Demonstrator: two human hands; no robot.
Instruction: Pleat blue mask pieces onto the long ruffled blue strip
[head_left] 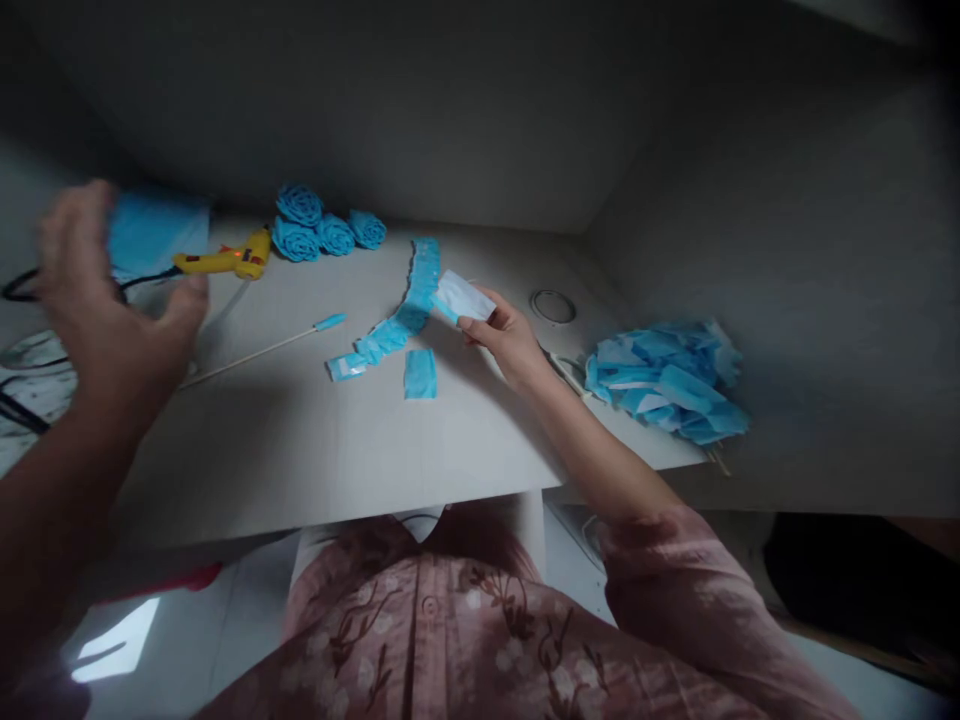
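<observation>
My right hand (504, 335) pinches a small piece of white and blue fabric (465, 298) over the middle of the table. Just left of it a pleated blue strip (405, 318) lies curved on the tabletop, and a small blue rectangle (420, 374) rests below. My left hand (124, 310), slightly blurred, is raised at the far left with its fingers apart and nothing in it. Nearest to it are a yellow glue gun (225, 261) with a small red light and a blue folded sheet (159, 232). A thin stick (259, 352) with a blue tip lies between the hands.
Several blue fabric roses (319, 225) sit together by the back wall. A metal ring (553, 307) lies to the right, near a heap of blue fabric pieces (671, 380). Dark cable (22, 408) runs at the left. Walls close in the back and right of the table (450, 455).
</observation>
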